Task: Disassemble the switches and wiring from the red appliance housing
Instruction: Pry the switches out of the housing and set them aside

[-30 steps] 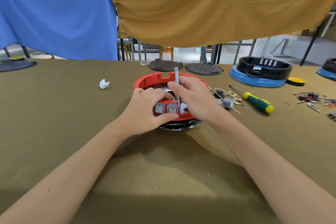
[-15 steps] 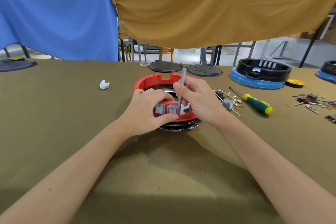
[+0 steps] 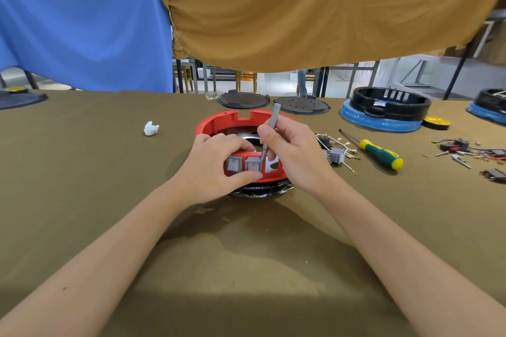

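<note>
The round red housing [image 3: 219,122] sits mid-table on a dark metal base. Two grey rocker switches [image 3: 233,165] sit side by side in its front wall, with an empty cutout [image 3: 271,165] to their right. My left hand [image 3: 213,169] grips the front wall, thumb under the second switch [image 3: 253,165], fingers over the rim. My right hand [image 3: 294,153] holds a thin grey tool [image 3: 271,128], its tip down at the top right edge of that switch. A removed grey switch with wires [image 3: 337,155] lies to the right of the housing.
A green and yellow screwdriver [image 3: 379,152] lies right of the loose wires. More wires and parts [image 3: 465,150] lie at the far right. Two black discs [image 3: 243,100] and black housings on blue rings [image 3: 383,112] stand along the back. A white scrap [image 3: 151,128] lies at the left.
The grey tool has tilted so its top leans right, and its tip has moved from the switch face to the switch's upper right edge. My left hand has stayed on the housing.
</note>
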Demonstrator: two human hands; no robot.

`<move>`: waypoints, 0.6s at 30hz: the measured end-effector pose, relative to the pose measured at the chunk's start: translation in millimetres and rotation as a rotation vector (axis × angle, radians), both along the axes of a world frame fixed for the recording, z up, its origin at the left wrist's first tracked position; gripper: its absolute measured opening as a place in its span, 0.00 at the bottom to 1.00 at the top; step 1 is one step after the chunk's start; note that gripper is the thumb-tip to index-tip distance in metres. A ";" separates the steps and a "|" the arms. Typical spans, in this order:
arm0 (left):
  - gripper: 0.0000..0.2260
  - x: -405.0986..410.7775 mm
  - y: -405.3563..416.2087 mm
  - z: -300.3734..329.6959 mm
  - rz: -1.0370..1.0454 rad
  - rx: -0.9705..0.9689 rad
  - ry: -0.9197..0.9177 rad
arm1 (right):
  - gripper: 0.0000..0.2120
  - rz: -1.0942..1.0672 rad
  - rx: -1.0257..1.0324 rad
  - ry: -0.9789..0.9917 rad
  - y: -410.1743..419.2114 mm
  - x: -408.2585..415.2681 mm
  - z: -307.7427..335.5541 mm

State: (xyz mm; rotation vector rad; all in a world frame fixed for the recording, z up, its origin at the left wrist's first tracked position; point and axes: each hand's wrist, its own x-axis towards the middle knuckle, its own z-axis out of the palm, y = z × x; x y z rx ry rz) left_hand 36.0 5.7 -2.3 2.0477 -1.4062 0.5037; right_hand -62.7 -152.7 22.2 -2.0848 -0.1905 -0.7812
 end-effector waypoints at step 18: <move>0.16 0.5 1.0 0.3 -0.018 -0.007 0.004 | 0.14 -0.047 0.044 0.017 -1.0 3.7 2.3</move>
